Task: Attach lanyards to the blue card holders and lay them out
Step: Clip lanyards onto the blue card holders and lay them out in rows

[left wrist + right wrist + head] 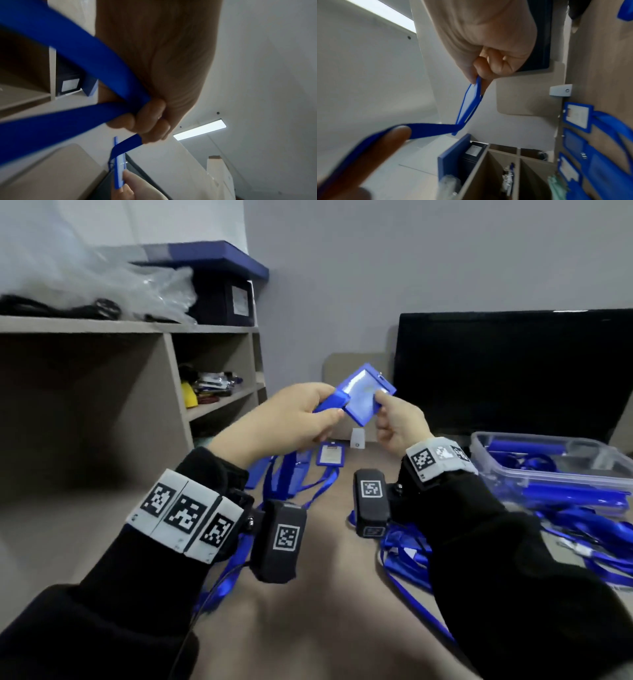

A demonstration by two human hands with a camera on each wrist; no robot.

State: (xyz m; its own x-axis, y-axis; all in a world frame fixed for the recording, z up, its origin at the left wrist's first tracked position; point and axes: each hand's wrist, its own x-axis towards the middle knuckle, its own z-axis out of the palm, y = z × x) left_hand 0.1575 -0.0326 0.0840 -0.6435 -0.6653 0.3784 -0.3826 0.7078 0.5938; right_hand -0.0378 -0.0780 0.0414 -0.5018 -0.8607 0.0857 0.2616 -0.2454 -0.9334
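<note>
Sleeves: black, with white bands of square black-and-white markers at both wrists; a small black camera box hangs under each wrist.
Loose lanyards: a blue tangle on the bench, near, under the right forearm; more straps trail on the right beside the tub.
Tub: clear plastic, right side of the bench, holding blue holders and straps.
Finished row: card holders with lanyards attached lie flat on the bench below the raised hands; the one with a white card is plainest, and the right wrist view shows three side by side.
Left hand: raised above the bench, fingers curled and clamped on the blue lanyard; in the left wrist view two strap runs pass through the fist and a short end leads on to the holder.
Right hand: raised, close to the left, thumb and forefinger pinching the lower right edge of the blue card holder.
Blue card holder: in the air between the hands, tilted, its clear window towards the head camera; the lanyard end meets its left side, but the join itself is too blurred to read.
Shelf unit: far left, with small clutter in a cubby; a dark box and plastic bags on top.
Monitor: black, far right, against the grey wall.
</note>
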